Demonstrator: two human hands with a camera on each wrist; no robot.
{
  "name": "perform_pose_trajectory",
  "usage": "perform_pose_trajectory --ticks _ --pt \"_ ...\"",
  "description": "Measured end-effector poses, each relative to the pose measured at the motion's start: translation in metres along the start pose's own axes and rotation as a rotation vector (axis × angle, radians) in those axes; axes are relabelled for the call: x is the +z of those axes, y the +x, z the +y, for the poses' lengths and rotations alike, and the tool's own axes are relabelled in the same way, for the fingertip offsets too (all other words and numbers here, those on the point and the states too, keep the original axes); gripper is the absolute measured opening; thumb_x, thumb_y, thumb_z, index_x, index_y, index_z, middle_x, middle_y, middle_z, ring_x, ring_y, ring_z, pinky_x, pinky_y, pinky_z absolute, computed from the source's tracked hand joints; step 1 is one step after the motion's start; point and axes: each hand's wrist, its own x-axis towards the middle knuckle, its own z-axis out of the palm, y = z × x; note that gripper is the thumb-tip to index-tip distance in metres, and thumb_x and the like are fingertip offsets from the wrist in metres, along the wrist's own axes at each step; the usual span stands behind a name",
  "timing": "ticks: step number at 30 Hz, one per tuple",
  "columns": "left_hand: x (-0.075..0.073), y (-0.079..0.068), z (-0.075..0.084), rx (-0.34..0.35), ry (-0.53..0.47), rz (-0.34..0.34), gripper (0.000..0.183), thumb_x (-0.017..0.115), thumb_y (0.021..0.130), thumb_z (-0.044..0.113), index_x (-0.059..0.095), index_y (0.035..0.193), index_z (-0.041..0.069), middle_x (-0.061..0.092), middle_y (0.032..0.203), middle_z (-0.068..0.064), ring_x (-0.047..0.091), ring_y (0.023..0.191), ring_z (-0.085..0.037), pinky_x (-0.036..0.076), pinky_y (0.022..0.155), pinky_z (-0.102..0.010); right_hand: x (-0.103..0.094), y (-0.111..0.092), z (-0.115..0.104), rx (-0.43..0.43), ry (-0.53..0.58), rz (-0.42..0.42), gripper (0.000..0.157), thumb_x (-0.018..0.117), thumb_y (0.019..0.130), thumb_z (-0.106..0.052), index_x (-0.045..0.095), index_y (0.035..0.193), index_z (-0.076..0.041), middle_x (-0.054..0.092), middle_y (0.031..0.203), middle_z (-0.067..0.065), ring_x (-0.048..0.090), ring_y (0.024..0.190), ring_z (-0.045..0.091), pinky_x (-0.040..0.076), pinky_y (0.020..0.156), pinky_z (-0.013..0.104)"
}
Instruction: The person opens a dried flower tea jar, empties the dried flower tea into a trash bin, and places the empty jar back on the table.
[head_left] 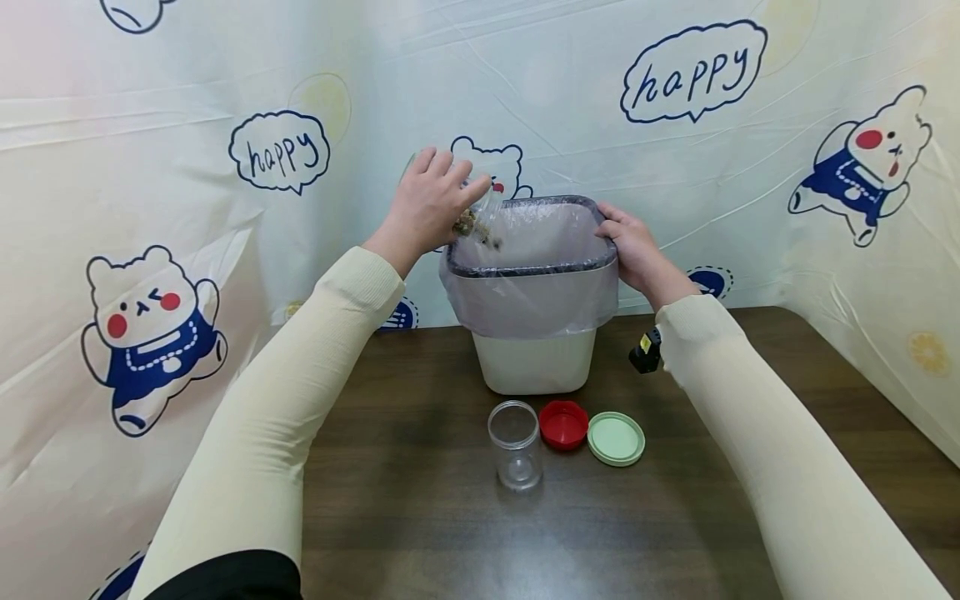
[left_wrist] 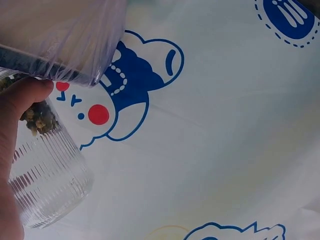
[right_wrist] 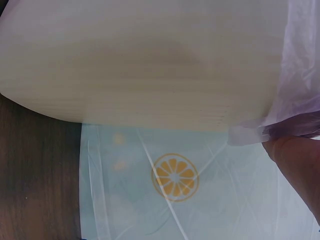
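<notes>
My left hand (head_left: 431, 200) grips a clear ribbed jar (left_wrist: 55, 175) tipped over the left rim of a trash bin (head_left: 536, 362). Dried brown-yellow bits, like dried flowers (left_wrist: 41, 120), gather toward the jar's mouth, and some are falling into the bin. In the head view the hand hides much of the jar. The pale bin stands upright, lined with a translucent bag (head_left: 525, 304) folded over its rim. On the opposite side, my right hand (head_left: 636, 250) holds the bin's rim through the liner, thumb and fingers on either side of the edge.
In front of the bin, a second clear jar (head_left: 517, 454) stands uncapped on the brown table (head_left: 420, 517). Beside it lie a red lid (head_left: 564, 425) and a pale green lid (head_left: 616, 439). A printed curtain (head_left: 555, 100) hangs right behind the bin.
</notes>
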Motion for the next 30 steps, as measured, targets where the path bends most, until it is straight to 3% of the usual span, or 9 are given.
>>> perform_pose_trajectory --ticks 8,21,30 --pt "-0.0015 0.0025 -0.0022 0.019 0.034 -0.007 0.068 0.078 0.076 0.036 0.043 0.131 0.015 0.05 0.117 -0.015 0.044 0.101 -0.035 0.032 0.098 -0.047 -0.0002 -0.0007 -0.0009 0.009 -0.011 -0.002 0.063 0.036 0.097 -0.002 0.016 0.156 -0.011 0.008 0.162 0.004 0.013 0.145 0.015 0.02 0.113 0.03" --pt "-0.0023 0.0074 -0.0024 0.063 0.049 0.035 0.06 0.078 0.079 0.028 0.043 0.126 0.015 0.051 0.109 -0.015 0.044 0.101 -0.035 0.033 0.095 -0.046 -0.0002 -0.0001 -0.0015 0.017 -0.004 -0.001 0.063 0.038 0.097 -0.003 0.017 0.156 -0.012 0.009 0.162 0.003 0.014 0.144 0.015 0.021 0.113 0.03" --pt "-0.0014 0.0079 -0.0021 0.085 0.068 0.044 0.06 0.077 0.081 0.024 0.042 0.13 0.015 0.051 0.114 -0.017 0.045 0.108 -0.038 0.03 0.103 -0.05 -0.0006 -0.0008 -0.0013 0.014 -0.001 0.0 0.063 0.037 0.096 -0.001 0.017 0.156 -0.011 0.008 0.162 0.003 0.013 0.145 0.015 0.02 0.113 0.029"
